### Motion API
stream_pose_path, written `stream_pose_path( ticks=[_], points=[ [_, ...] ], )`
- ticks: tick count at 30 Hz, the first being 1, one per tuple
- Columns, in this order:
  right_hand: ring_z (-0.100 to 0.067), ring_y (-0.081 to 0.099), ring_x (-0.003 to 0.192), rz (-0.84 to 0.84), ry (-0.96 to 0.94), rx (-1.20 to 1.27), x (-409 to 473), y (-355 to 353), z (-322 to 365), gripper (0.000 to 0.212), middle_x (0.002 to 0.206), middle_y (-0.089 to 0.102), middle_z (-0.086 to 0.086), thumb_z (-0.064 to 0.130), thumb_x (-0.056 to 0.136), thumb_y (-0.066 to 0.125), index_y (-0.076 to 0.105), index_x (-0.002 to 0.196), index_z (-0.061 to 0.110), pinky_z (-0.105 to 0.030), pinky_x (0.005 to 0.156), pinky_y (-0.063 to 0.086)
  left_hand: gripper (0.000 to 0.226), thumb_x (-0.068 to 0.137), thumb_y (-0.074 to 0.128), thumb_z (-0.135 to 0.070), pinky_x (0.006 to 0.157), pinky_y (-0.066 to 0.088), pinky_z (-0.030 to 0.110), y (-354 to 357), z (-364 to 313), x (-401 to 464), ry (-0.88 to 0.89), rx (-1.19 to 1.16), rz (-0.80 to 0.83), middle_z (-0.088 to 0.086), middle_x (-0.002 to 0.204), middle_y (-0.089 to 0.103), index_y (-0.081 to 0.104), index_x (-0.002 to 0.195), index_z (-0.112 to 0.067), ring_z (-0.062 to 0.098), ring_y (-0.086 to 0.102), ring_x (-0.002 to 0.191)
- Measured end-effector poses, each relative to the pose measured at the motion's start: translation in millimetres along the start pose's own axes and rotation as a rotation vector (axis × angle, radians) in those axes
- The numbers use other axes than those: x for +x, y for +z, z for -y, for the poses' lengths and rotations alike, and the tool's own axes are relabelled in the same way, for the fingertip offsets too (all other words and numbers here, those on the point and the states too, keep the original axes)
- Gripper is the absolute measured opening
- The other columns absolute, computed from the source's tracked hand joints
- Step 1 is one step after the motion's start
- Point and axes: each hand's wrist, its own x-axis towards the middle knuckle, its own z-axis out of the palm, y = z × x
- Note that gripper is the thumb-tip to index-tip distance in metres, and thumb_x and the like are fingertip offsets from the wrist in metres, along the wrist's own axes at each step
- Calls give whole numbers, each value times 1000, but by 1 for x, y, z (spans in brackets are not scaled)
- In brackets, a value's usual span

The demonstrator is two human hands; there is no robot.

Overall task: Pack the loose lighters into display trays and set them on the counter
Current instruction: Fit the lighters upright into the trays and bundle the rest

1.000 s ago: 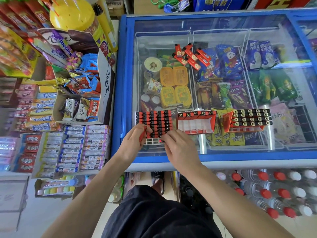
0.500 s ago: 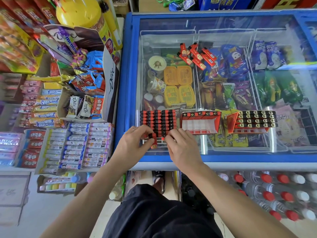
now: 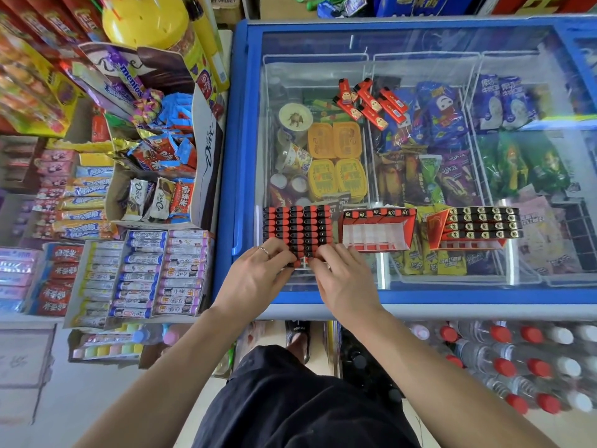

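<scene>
Both hands work at the near edge of the leftmost display tray of red-and-black plastic lighters (image 3: 297, 229), which sits on the glass lid of the blue chest freezer (image 3: 420, 295). The left hand (image 3: 258, 279), a ring on one finger, curls its fingertips onto the tray's near row and appears to pinch a red lighter there, though the grip is partly hidden; the right hand (image 3: 342, 279) presses curled fingers on the same row, and whether it holds one I cannot tell. Judging by the bare white slots between the fingertips, the step in hand is filling this tray's last row. Just right of the right hand stands a mostly empty red-and-white cardboard tray (image 3: 376, 231), and further right a fuller tray of black-and-gold-topped lighters (image 3: 478, 224). Beyond the hands, well apart, loose red lighters (image 3: 371, 103) lie on the glass; the next move probably calls for reaching over the trays for them.
</scene>
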Motion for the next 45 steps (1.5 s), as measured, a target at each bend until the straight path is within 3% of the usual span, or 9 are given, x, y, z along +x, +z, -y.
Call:
stream_pose_path(
  ticks=[5, 12, 18, 31, 36, 42, 45],
  points=[
    [-27, 53, 79, -12, 2, 2, 1, 0, -1, 22, 92, 60, -7, -10, 73, 71, 67, 88, 6, -35, 70, 43, 6, 93, 71, -16, 64, 39, 24, 10, 5, -2, 48, 115, -31, -1, 94, 64, 73, 97, -13, 17, 54, 66],
    [-28, 55, 76, -9, -64, -12, 3, -4, 0, 16, 87, 59, -7, -7, 75, 69, 65, 83, 7, -37, 70, 43, 16, 102, 55, -18, 58, 41, 32, 14, 4, 0, 83, 243, -68, -2, 87, 62, 68, 95, -13, 20, 57, 66],
    [-28, 56, 81, 18, -68, -28, 1, -4, -2, 14, 92, 62, -7, -6, 82, 61, 66, 86, 7, -37, 73, 42, 11, 97, 63, -9, 56, 39, 33, 18, 6, 1, 75, 282, -69, 0, 84, 58, 65, 87, -13, 21, 53, 63],
    [-26, 57, 81, 28, -48, -11, -8, -6, -1, 12, 93, 64, -6, -5, 83, 66, 69, 86, 7, -37, 71, 45, 17, 99, 59, -16, 59, 32, 30, 15, 3, 7, 69, 258, -74, 0, 84, 56, 65, 83, -14, 21, 53, 65],
    [-26, 59, 87, 60, -50, -25, -12, -6, 0, 15, 101, 65, -6, -2, 87, 64, 71, 95, 7, -36, 76, 45, 19, 99, 57, -19, 58, 41, 35, 13, 4, 9, 74, 235, -54, 0, 83, 58, 65, 83, -13, 22, 55, 65],
    [-26, 61, 93, 55, 21, 42, -13, -12, -1, 34, 110, 65, -6, -2, 85, 64, 67, 118, 5, -37, 79, 50, 11, 93, 63, -19, 56, 40, 33, 8, -2, 13, 87, 196, -50, -1, 82, 59, 67, 85, -14, 21, 54, 62],
    [-26, 60, 95, 55, 79, 83, -10, -17, -4, 37, 110, 63, -6, 0, 82, 65, 66, 119, 6, -39, 81, 51, 8, 92, 66, -17, 56, 41, 34, 6, -3, 18, 95, 182, -30, 0, 83, 57, 66, 85, -13, 22, 51, 60]
  ],
)
